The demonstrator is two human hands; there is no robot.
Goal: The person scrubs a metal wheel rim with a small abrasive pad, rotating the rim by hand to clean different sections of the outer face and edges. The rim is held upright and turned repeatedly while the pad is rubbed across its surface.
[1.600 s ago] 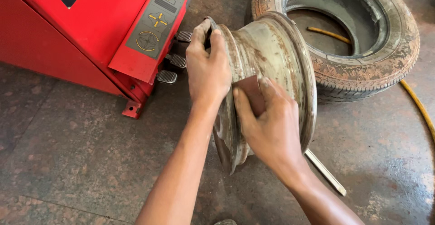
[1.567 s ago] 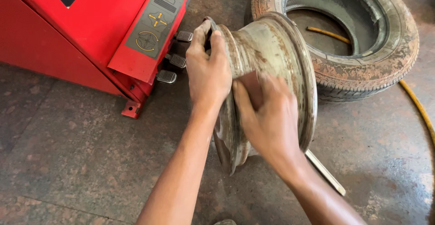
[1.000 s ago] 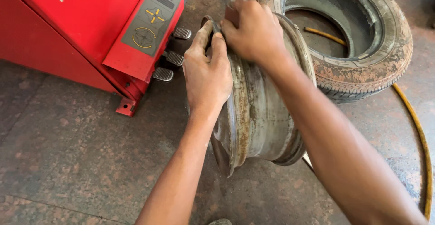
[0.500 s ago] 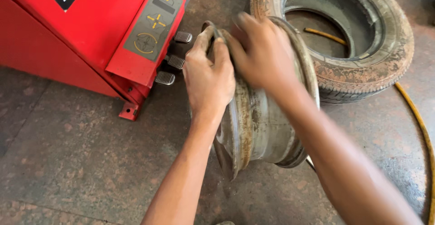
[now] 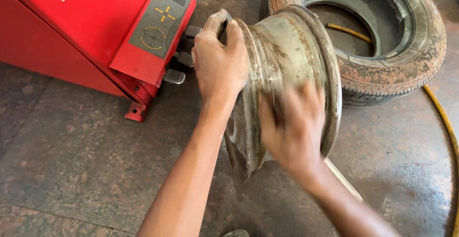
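Bare metal on the wheel rim, dull grey, scuffed and streaked with rust, no shine anywhere. Grimy and dusty under the left hand on its edge. Rough, cracked rubber on the tyre, caked with reddish dirt, fully matt. Smooth painted metal on the red machine, faintly glossy, with ribbed metal pedals. Mottled, stained stone floor, matt. Yellow hose, smooth plastic or rubber.

red machine with pedals | worn tyre flat on floor | yellow hose
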